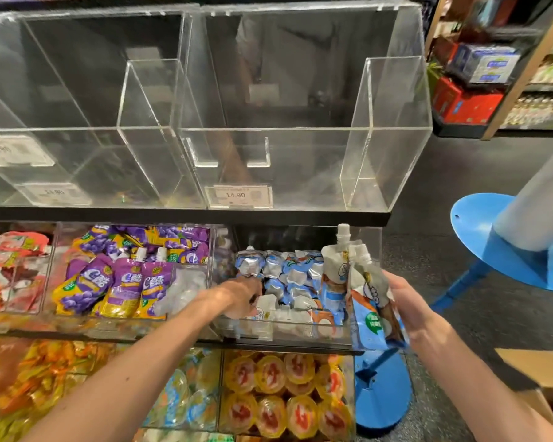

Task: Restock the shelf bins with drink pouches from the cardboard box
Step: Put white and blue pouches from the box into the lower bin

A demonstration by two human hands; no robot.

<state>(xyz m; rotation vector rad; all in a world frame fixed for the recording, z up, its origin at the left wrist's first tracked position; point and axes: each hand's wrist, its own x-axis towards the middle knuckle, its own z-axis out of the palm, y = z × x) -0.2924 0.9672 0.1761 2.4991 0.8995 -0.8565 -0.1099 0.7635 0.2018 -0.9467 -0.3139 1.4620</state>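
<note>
A person's two bare arms reach toward a shop shelf of clear bins. The right hand (403, 301) has its fingers curled round a bunch of blue-and-white drink pouches (369, 298). It holds them upright, spouts up, at the right end of a bin (300, 333) and partly past its side wall. The left hand (241, 293) is down inside that bin among the pouches lying there. Blur hides whether it grips one. A corner of the cardboard box (537, 366) shows below and to the right of the right hand.

The likely risk is that the bunch hangs partly outside the bin, so a slack grip could drop a pouch on the floor. The left hand could also nudge pouches over the low front wall.

Two spouts show in the bunch, so there are at least two pouches. The pile in the bin overlaps too much to count. Left of the left hand, three purple pouches (122, 288) stand in front, with more behind them.
</note>
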